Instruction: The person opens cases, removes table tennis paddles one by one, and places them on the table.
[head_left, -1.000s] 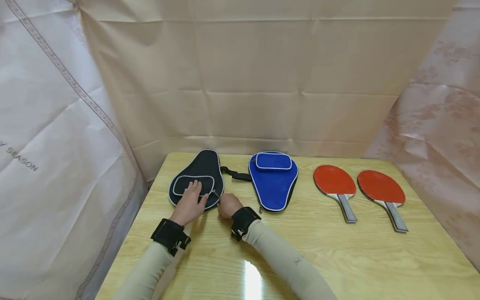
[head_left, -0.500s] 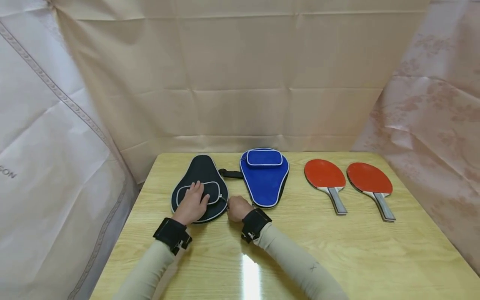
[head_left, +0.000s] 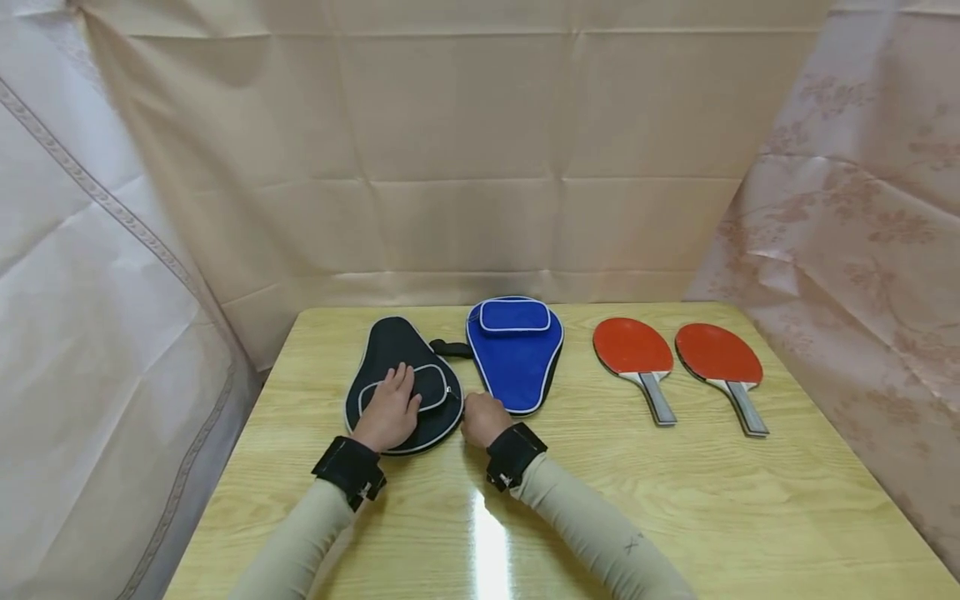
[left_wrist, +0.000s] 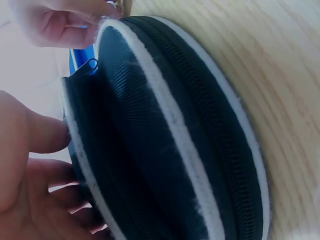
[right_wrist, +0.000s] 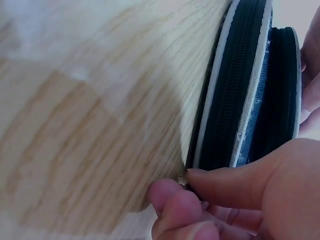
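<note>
A black paddle case point(head_left: 393, 337) with white piping lies on the table, its wide end towards me. My left hand point(head_left: 387, 410) rests on the small front pocket point(left_wrist: 120, 140), fingers stretched out over it. At the case's right edge, my right hand point(head_left: 484, 419) pinches a zipper pull point(right_wrist: 187, 187) between thumb and curled fingers. Black zipper teeth point(right_wrist: 232, 75) run along the side of the case, meshed where they show in the right wrist view. Most of the pull is hidden by the fingertips.
A blue paddle case point(head_left: 517, 371) lies just right of the black one, with a black strap point(head_left: 452, 348) between them. Two red table tennis paddles point(head_left: 633, 345) lie farther right on the wooden table point(head_left: 720, 508). Cloth sheets point(head_left: 450, 125) hang behind and beside the table.
The black case has turned slightly and slid nearer to me, closer to the blue case. My right hand moves with its edge, still pinching; my left stays on the pocket. The head view has shifted.
</note>
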